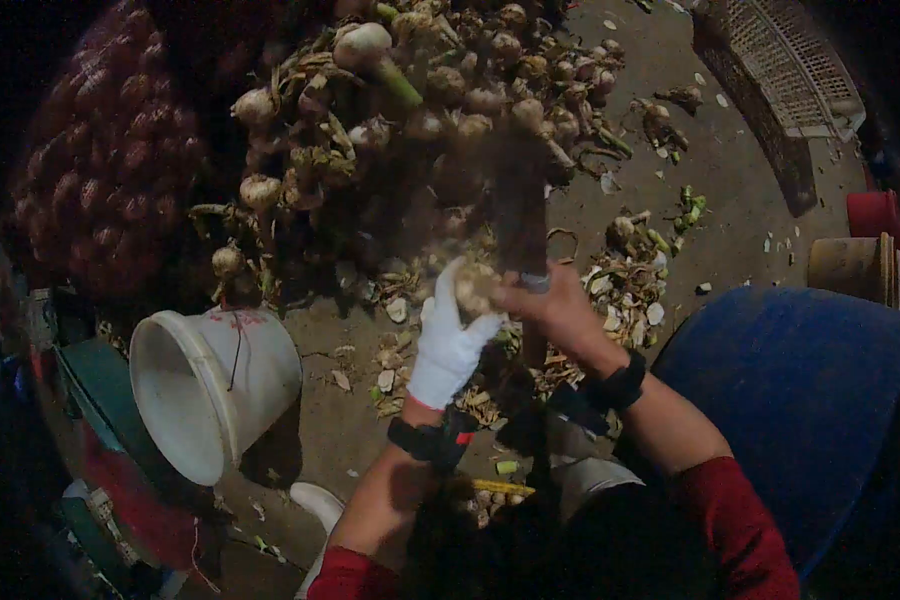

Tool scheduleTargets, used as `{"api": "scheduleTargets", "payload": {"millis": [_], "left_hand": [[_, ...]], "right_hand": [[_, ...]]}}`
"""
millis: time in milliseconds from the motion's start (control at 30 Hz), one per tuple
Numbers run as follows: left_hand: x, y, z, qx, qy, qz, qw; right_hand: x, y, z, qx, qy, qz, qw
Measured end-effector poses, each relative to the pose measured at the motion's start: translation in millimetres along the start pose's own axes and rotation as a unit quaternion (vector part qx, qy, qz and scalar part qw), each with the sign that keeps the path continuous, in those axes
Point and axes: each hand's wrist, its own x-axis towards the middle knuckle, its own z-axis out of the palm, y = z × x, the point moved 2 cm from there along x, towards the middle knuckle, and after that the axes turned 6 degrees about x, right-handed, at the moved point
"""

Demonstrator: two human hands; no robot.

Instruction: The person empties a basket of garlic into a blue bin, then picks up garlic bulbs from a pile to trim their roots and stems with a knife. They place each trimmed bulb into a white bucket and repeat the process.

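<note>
My left hand [446, 335], in a white glove, grips a pale garlic bulb [476, 287] between thumb and fingers. Close against the bulb is my bare right hand [560, 312], closed around what looks like a knife [522, 215]. Its broad dark blade points away from me and is blurred; a brown handle shows below the hand. Beyond both hands lies a big heap of garlic bulbs [480, 100] with dry stalks. Garlic trimmings [625, 300] litter the floor under and beside my hands.
A white bucket [260, 355] lies tipped at left, near a full red mesh sack [110, 170]. On the right are a large blue container [790, 400], a tan bucket [850, 268], a red bucket [875, 215] and a pale plastic crate [785, 65].
</note>
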Motion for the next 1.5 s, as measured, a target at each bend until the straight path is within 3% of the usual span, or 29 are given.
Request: {"api": "scheduleTargets", "payload": {"millis": [67, 100, 133, 200, 233, 267, 333, 400, 567, 600, 633, 667, 700, 767, 800, 867, 900, 967, 1067, 1167, 1233, 1267, 1300, 1333, 1367, 1400, 1433, 1467, 1500], "left_hand": [[-5, 4, -10, -0.072, 0.002, -0.008, 0.997], [-8, 9, -15, -0.143, 0.004, -0.01, 0.99], [-11, 11, -20, -0.142, 0.006, -0.012, 0.99], [-16, 13, -28, -0.165, -0.036, -0.022, 0.985], [-13, 5, -25, 0.033, -0.037, 0.061, 0.997], [-15, -3, -25, 0.011, -0.029, 0.06, 0.998], [-20, -9, -28, -0.159, -0.025, -0.005, 0.987], [-28, -12, -30, -0.3, -0.022, -0.073, 0.951], [-40, -20, -32, -0.534, -0.004, -0.222, 0.816], [-39, -17, -34, -0.533, -0.005, -0.224, 0.816], [-35, -9, -39, -0.408, 0.002, -0.154, 0.9], [-33, -4, -44, -0.272, 0.008, -0.08, 0.959], [-39, -9, -45, -0.268, 0.008, -0.081, 0.96], [-55, -18, -47, -0.003, 0.09, 0.069, 0.994], [-52, -6, -47, -0.002, 0.09, 0.071, 0.993], [-50, 41, -47, 0.093, 0.118, -0.004, 0.989], [-61, 62, -52, 0.015, 0.077, 0.051, 0.996], [-49, 46, -57, 0.01, 0.094, 0.03, 0.995], [-31, 35, -54, 0.034, 0.108, 0.074, 0.991], [-30, 17, -50, -0.095, 0.156, 0.031, 0.983], [-32, 26, -43, -0.272, 0.132, -0.042, 0.952], [-32, 30, -39, -0.33, 0.136, -0.049, 0.933], [-37, 31, -37, -0.422, 0.162, -0.117, 0.884], [-45, 29, -37, -0.51, 0.18, -0.175, 0.823], [-57, 2, -38, -0.41, 0.098, -0.151, 0.894], [-69, -26, -36, -0.299, 0.021, -0.136, 0.944], [-83, -10, -39, -0.178, -0.086, -0.056, 0.979], [-91, 11, -45, -0.049, -0.189, 0.024, 0.98], [-83, 27, -57, -0.042, -0.185, 0.033, 0.981]], "right_hand": [[0, -2, -8, 0.026, 0.022, 0.02, 0.999], [-6, -17, -11, -0.126, 0.001, -0.022, 0.992], [-8, -13, -13, -0.125, -0.002, -0.02, 0.992], [-14, -14, -3, -0.359, -0.096, -0.243, 0.896], [-18, -17, 1, -0.398, -0.12, -0.291, 0.862], [-20, -21, 5, -0.395, -0.119, -0.291, 0.863], [-25, -25, 12, -0.455, -0.124, -0.314, 0.824], [-25, -26, 14, -0.46, -0.135, -0.316, 0.818], [-24, -16, 15, -0.474, -0.157, -0.321, 0.805], [-23, -15, 14, -0.477, -0.146, -0.337, 0.799], [-20, -13, 12, -0.479, -0.135, -0.355, 0.792], [-15, -9, 11, -0.476, -0.133, -0.357, 0.793], [-10, -3, 8, -0.46, -0.145, -0.353, 0.802], [-5, 12, 1, -0.444, -0.152, -0.348, 0.811], [-1, 22, -4, -0.487, -0.134, -0.318, 0.802], [6, 38, -28, -0.528, -0.111, -0.282, 0.793], [9, 33, -42, -0.49, -0.044, -0.257, 0.832], [9, 29, -47, -0.403, 0.034, -0.206, 0.891], [0, 12, -15, -0.343, 0.039, -0.225, 0.911], [-11, -11, 0, -0.299, 0.04, -0.192, 0.934], [-16, -18, 9, -0.315, 0.047, -0.168, 0.933], [-12, -2, 3, -0.318, -0.024, -0.105, 0.942], [-1, 22, -9, -0.32, -0.09, -0.052, 0.942], [-1, 42, -16, -0.305, -0.097, -0.125, 0.939], [-5, 57, -21, -0.288, -0.103, -0.199, 0.931], [-9, 63, -27, -0.25, -0.099, -0.173, 0.948], [-15, 45, -23, -0.279, -0.063, -0.058, 0.956], [-9, 33, -21, -0.28, -0.064, -0.07, 0.955], [-1, 26, -22, -0.29, -0.042, -0.022, 0.956]]}}
